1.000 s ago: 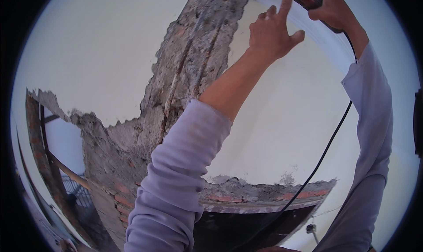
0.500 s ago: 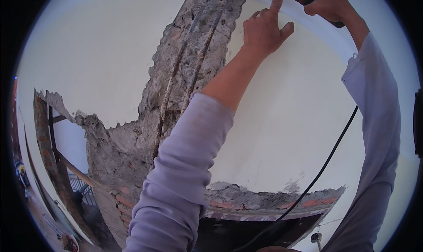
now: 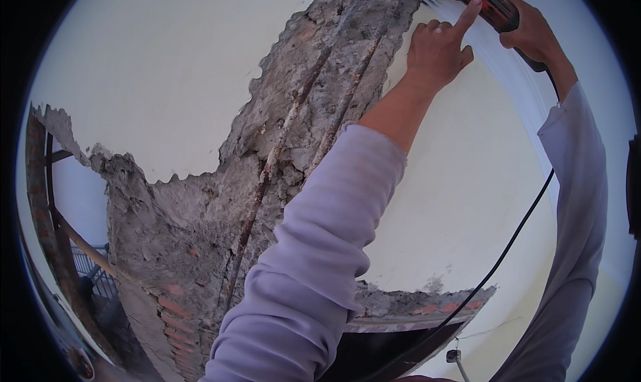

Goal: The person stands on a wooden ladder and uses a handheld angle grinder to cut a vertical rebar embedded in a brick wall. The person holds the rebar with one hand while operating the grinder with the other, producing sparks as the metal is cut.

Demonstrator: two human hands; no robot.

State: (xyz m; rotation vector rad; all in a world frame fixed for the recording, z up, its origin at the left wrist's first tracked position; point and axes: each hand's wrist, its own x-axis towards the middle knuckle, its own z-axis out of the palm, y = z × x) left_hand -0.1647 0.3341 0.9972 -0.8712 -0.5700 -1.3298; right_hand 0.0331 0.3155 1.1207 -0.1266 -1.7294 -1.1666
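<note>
My right hand [image 3: 534,30] is wrapped round the rear of a red and black corded power tool [image 3: 493,7], at the upper right. The tool is slim, and its front end reaches the top edge beside the chipped concrete, where it is partly cut off. My left hand [image 3: 435,54] is raised below it. Its index finger stretches up so that the tip overlaps the tool's body; whether it touches cannot be told. The thumb stands apart and the other fingers are bent, with nothing seen in them. Behind is a strip of exposed concrete [image 3: 267,125] with rusty reinforcing bars [image 3: 294,115].
A black cable [image 3: 511,245] hangs from the tool past my right sleeve. Cream plastered wall [image 3: 167,68] flanks the rough strip. Broken brickwork [image 3: 177,322] shows lower left, beside an opening with a railing [image 3: 100,275]. A dark opening [image 3: 380,348] lies below.
The view has shifted, so the tool and both hands sit lower and further right in it. More of the tool shows. My right hand keeps its hold, and my left index finger still points upward.
</note>
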